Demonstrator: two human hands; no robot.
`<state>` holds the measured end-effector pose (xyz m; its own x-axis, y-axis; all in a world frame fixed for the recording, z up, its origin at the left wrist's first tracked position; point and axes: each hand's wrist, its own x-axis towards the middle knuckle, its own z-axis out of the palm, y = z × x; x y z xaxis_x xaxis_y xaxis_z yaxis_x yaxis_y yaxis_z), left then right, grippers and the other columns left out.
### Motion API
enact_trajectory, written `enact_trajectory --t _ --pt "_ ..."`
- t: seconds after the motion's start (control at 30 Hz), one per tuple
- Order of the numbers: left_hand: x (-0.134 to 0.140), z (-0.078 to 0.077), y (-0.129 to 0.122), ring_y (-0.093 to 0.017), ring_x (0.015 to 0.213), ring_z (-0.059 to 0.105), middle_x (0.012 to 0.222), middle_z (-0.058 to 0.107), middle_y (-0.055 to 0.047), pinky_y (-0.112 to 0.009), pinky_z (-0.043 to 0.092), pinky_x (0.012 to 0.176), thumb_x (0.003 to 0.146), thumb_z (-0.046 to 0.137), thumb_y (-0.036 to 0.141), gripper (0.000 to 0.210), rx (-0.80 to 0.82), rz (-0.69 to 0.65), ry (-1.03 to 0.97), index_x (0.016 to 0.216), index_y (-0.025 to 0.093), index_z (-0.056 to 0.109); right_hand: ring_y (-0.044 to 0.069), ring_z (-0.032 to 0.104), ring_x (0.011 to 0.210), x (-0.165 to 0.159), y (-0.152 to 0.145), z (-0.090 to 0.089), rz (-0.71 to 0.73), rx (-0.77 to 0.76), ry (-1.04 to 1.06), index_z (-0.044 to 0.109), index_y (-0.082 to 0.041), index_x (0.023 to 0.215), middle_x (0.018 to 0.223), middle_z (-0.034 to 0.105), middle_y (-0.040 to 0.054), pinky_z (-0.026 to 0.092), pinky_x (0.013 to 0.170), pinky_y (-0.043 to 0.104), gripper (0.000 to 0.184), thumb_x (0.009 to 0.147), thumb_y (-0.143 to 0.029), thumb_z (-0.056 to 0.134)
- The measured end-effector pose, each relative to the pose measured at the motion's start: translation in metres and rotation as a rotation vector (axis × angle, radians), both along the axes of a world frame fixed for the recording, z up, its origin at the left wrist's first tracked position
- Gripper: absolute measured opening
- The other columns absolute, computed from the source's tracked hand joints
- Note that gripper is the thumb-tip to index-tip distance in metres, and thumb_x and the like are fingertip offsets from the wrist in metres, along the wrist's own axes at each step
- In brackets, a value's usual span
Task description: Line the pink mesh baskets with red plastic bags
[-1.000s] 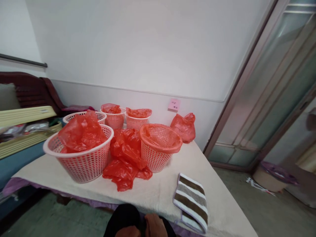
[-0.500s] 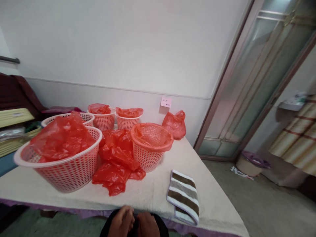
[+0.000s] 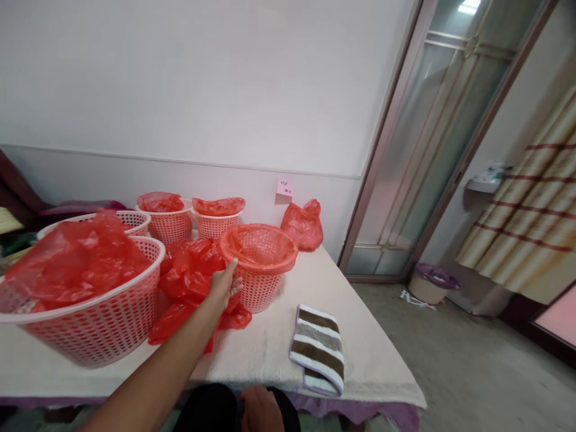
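Observation:
My left hand (image 3: 226,286) is stretched out to a pink perforated basket (image 3: 261,289) lined with a red plastic bag (image 3: 258,249). Its thumb is raised near the rim and its fingers are apart against or close beside the basket wall; whether they touch it I cannot tell. Under and behind that forearm lies a crumpled heap of red plastic bags (image 3: 191,273). Down at the table's front edge, my right hand (image 3: 261,409) rests in my lap, back upward, its fingers mostly hidden.
A large pink basket (image 3: 94,336) piled with red plastic stands at left. Several other baskets, including a lined one (image 3: 218,225), stand behind. A tied red bag (image 3: 303,227) sits by the wall. A folded striped cloth (image 3: 317,351) lies on the cream-covered table (image 3: 369,366).
My left hand has left my lap and reached forward to the lined basket. My right hand stays in my lap. The view has swung to the right.

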<state>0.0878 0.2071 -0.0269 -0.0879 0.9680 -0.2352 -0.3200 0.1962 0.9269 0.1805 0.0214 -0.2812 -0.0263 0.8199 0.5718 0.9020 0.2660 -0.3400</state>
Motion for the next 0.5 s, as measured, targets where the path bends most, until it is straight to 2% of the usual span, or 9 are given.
enact_trajectory --t 0.17,0.27,0.37,0.5 --pt "0.008 0.006 0.022 -0.014 0.078 0.063 0.102 0.065 -0.005 -0.031 0.055 0.066 0.091 0.060 0.037 0.030 -0.034 -0.018 0.029 0.111 0.016 0.060 0.019 0.062 0.061 -0.002 0.006 -0.005 0.003 0.030 0.001 0.059 -0.025 0.074 0.068 0.065 -0.0020 0.032 0.058 0.029 0.034 0.050 -0.002 0.050" --pt "0.007 0.006 0.023 -0.014 0.078 0.063 0.101 0.065 -0.004 -0.031 0.056 0.066 0.091 0.061 0.035 0.027 -0.023 -0.035 0.051 0.110 0.016 0.061 0.019 0.062 0.060 -0.002 0.009 -0.009 -0.002 0.030 0.005 0.060 -0.025 0.073 0.067 0.065 -0.0017 0.032 0.058 0.029 0.034 0.050 -0.003 0.051" --pt "-0.001 0.001 0.012 -0.015 0.081 0.064 0.103 0.065 -0.005 -0.033 0.056 0.068 0.091 0.061 0.035 0.027 0.003 -0.032 0.068 0.110 0.016 0.061 0.019 0.062 0.062 -0.002 0.009 -0.009 -0.012 0.026 0.014 0.060 -0.025 0.075 0.070 0.066 -0.0013 0.032 0.060 0.029 0.035 0.051 -0.002 0.051" --pt "-0.016 -0.010 -0.017 -0.015 0.081 0.064 0.102 0.065 -0.005 -0.033 0.056 0.069 0.091 0.061 0.034 0.026 0.044 -0.026 0.054 0.108 0.015 0.061 0.018 0.061 0.062 -0.001 0.006 -0.005 -0.007 0.032 0.016 0.060 -0.025 0.076 0.070 0.065 -0.0019 0.031 0.059 0.030 0.036 0.051 0.000 0.050"
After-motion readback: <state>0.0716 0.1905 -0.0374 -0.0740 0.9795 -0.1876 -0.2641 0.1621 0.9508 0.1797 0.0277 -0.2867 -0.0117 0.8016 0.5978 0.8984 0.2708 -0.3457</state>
